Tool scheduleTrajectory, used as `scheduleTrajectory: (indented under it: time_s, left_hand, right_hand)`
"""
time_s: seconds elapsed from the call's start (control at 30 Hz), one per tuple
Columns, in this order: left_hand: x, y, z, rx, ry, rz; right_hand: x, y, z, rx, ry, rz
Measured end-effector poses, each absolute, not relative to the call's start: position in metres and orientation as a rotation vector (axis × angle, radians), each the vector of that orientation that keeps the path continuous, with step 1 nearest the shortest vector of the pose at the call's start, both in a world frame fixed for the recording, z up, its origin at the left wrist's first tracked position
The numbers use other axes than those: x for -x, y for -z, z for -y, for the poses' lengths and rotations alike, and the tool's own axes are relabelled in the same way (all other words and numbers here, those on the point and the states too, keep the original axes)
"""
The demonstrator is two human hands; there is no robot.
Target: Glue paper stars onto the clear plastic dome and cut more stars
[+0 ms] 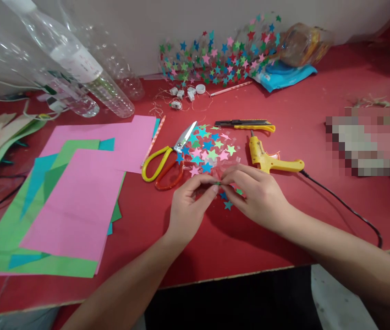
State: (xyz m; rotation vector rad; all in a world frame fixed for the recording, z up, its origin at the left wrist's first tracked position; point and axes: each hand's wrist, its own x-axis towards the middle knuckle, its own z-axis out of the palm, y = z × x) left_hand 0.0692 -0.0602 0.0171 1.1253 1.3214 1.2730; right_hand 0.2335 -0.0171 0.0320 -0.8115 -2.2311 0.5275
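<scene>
My left hand (189, 206) and my right hand (260, 192) meet over the table at the near side of a pile of paper stars (208, 153). Both pinch a small green piece (218, 183) between their fingertips; its shape is mostly hidden. The stars are blue, pink, green and teal. Several stars lie beneath and beside my right fingers. Left of the pile rest scissors (164, 160) with one yellow and one red handle, blades apart. A yellow glue gun (266, 158) lies just beyond my right hand, and a yellow and black cutter (246, 123) is behind it.
Coloured paper sheets (74, 201) cover the left of the red table (188, 270). Plastic bottles (91, 78) lie at the back left. A star-covered clear bottle (218, 59) lies along the wall, near a blue packet (284, 75). The glue gun's cord (342, 201) runs right.
</scene>
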Motion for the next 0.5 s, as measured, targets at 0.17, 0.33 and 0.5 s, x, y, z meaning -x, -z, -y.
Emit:
scheduleTrajectory:
  time_s: [0.17,0.33,0.5]
  left_hand:
    - [-0.0707,-0.0201,0.0598,-1.113,-1.28,-1.403]
    - [-0.0711,-0.0205,0.0597,-1.087,-1.28,-1.435]
    - [-0.0731,-0.0226,0.0579,-1.021,-1.278,-1.435]
  right_hand:
    - [-0.2338,-0.034,0.0166,0.887,-0.574,2.201]
    - [-0.2347,-0.032,0.0177,1.038,-0.53,2.206]
    - [-0.2314,-0.0322,0.0186,1.136,-0.753,2.123]
